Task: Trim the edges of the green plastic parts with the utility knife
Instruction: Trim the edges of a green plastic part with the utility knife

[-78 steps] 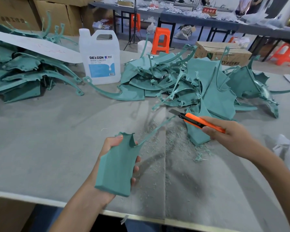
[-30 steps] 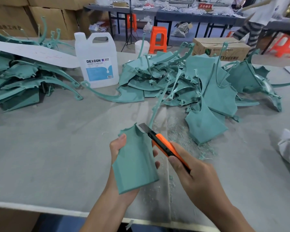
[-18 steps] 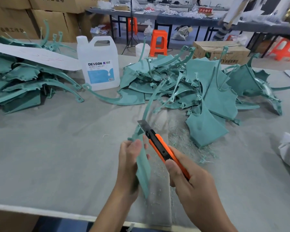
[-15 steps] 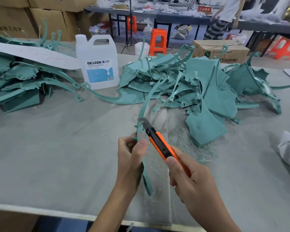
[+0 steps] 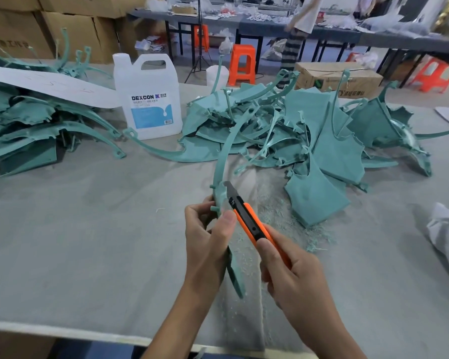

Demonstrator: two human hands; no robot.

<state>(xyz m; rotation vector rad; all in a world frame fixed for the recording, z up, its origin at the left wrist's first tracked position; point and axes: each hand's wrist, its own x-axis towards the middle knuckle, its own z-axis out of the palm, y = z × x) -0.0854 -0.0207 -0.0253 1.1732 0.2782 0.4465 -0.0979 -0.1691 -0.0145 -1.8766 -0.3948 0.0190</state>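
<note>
Left hand [image 5: 208, 237]: held above the table [image 5: 62, 242] near its front edge, forearm entering from 6 o'clock. Thumb and fingers pinch a green part [image 5: 235, 275] edge-on, its thin strip arcing up toward 12 o'clock.

Right hand [image 5: 293, 275]: forearm from 5 o'clock, fingers wrapped round the knife [image 5: 246, 216], thumb along the orange handle. The blade lies against the part's edge just above the left thumb.

Shavings [image 5: 275, 216] at 1 o'clock, pile [image 5: 309, 130] beyond, jug [image 5: 147, 99] at 11 o'clock.

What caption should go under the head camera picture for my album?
Left hand holds a green plastic part while right hand sets the orange utility knife against its edge.
</note>
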